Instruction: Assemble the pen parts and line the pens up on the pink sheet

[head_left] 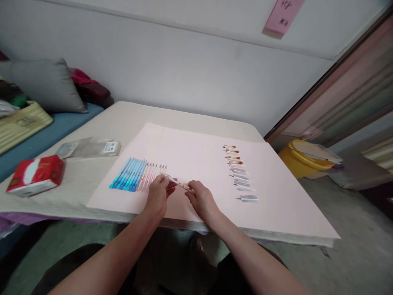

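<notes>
A pink sheet [199, 155] covers the table. On its left lies a row of blue pens [129, 174], and beside them several clear pink pens [152, 174]. My left hand [158, 196] and my right hand [201, 198] are both closed on one clear pink pen [179, 185], each at one end, just above the sheet near the front edge. To the right, a column of pen caps [239, 174] lies on the sheet: orange-brown ones at the top, grey-blue ones lower down.
A red tissue pack [35, 174] and a clear plastic bag [89, 148] lie on the table's left part. A grey cushion [43, 84] sits on a blue bed at left. A yellow bin [302, 157] stands on the floor at right.
</notes>
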`<state>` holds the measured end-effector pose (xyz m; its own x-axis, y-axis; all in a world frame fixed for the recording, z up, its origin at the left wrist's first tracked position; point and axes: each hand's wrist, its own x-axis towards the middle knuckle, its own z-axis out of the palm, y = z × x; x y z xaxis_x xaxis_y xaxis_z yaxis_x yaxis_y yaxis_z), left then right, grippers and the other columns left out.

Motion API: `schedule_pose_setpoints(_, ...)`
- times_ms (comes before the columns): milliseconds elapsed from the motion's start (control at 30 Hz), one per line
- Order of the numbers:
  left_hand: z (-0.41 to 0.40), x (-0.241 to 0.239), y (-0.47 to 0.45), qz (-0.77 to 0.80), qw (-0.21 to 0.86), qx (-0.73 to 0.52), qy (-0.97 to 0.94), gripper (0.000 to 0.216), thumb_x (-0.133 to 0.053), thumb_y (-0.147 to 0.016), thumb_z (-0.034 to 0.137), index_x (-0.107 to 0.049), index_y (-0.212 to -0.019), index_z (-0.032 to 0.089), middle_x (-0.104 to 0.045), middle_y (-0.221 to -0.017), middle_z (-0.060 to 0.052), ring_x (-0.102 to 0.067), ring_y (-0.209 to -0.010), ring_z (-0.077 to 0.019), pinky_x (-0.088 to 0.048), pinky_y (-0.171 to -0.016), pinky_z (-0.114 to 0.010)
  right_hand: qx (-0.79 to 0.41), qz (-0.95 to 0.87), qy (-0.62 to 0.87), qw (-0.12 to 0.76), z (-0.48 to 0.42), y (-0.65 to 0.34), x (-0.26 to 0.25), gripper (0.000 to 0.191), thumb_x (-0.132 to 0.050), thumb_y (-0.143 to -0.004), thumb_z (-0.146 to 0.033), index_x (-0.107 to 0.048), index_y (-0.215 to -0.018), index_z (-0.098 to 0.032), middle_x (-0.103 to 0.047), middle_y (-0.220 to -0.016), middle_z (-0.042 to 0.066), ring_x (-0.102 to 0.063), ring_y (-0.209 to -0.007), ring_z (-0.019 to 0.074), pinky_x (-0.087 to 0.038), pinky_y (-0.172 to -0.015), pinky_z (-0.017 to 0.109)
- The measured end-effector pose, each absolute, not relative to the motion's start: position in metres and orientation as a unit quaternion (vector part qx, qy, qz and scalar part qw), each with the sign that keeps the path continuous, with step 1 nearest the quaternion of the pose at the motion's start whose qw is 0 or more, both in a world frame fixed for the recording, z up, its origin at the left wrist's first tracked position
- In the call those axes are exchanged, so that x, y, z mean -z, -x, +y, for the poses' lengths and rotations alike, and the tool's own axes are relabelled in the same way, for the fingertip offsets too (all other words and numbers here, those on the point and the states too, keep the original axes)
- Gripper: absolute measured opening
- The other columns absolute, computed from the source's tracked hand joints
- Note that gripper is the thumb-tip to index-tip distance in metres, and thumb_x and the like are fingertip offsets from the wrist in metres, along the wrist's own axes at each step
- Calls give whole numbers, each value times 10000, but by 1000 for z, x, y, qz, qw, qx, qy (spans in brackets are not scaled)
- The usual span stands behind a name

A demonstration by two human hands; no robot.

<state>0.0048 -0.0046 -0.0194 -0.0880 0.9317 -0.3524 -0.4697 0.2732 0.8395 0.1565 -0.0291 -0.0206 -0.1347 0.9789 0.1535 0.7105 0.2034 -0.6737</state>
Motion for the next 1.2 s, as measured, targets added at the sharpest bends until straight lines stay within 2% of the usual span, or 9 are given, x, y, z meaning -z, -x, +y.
schedule_pose_setpoints(33,-5,19,-5,485,635,-554,-235,178,-637,-716,308,-548,-760,162,-660,-777,-38,-599,-662,-113,-445,-639,-245,-206,-731,586,281,-29,-156,21,25,-538,-811,-183,-529,-830,-196,-589,-834,35,-565,-720,152,-402,-638,251)
schedule_pose_setpoints(167,-5,13,-6,471,650,-553,-224,180,-645,-707,288,-552,-796,163,-669,-820,-60,-606,-683,-125,-450,-626,-248,-212,-737,590,253,-27,-156,20,190,-440,-889,-215,-497,-710,-190,-564,-722,19,-537,-632,126,-372,-593,228)
schedule_pose_setpoints(333,-2,13,-4,491,631,-563,-209,247,-705,-654,342,-550,-726,165,-611,-749,-9,-572,-664,-99,-444,-627,-233,-205,-743,578,268,-30,-153,18,182,-439,-892,-236,-512,-731,-193,-577,-713,21,-547,-649,131,-375,-596,225)
schedule_pose_setpoints(433,2,16,0,507,611,-573,-205,231,-730,-630,292,-546,-676,160,-548,-685,29,-528,-620,-66,-432,-634,-213,-286,-720,566,282,-33,-149,20,200,-427,-895,-259,-518,-728,-195,-558,-639,-7,-547,-548,107,-384,-534,205)
schedule_pose_setpoints(600,4,12,3,474,636,-576,-196,237,-654,-669,138,-606,-900,154,-654,-860,-78,-604,-822,-148,-450,-715,-262,-415,-636,572,310,-33,-146,20,216,-437,-872,-296,-532,-708,-191,-504,-534,-49,-529,-405,84,-380,-425,181)
schedule_pose_setpoints(667,4,9,3,474,638,-573,-200,256,-650,-678,156,-608,-930,160,-658,-916,-93,-601,-861,-158,-444,-710,-262,-417,-628,574,321,-33,-146,19,217,-449,-861,-301,-540,-701,-187,-514,-539,-49,-533,-402,81,-389,-427,182)
schedule_pose_setpoints(800,5,10,3,516,602,-574,-206,222,-699,-650,236,-623,-850,176,-624,-906,-36,-561,-750,-98,-413,-661,-222,-424,-623,570,327,-33,-145,18,208,-461,-848,-299,-555,-702,-183,-526,-544,-47,-533,-398,73,-387,-415,174)
schedule_pose_setpoints(1033,7,9,5,479,627,-577,-209,343,-669,-648,169,-618,-987,173,-651,-907,-76,-588,-838,-140,-426,-700,-247,-567,-518,548,332,-30,-142,19,199,-493,-801,-332,-520,-688,-169,-557,-584,-29,-521,-363,76,-328,-305,171)
schedule_pose_setpoints(1200,7,9,5,495,604,-587,-212,275,-697,-637,190,-631,-903,169,-616,-839,-35,-574,-722,-103,-435,-669,-233,-585,-505,535,341,-28,-140,20,199,-511,-789,-341,-529,-697,-165,-563,-589,-31,-519,-356,70,-319,-296,168)
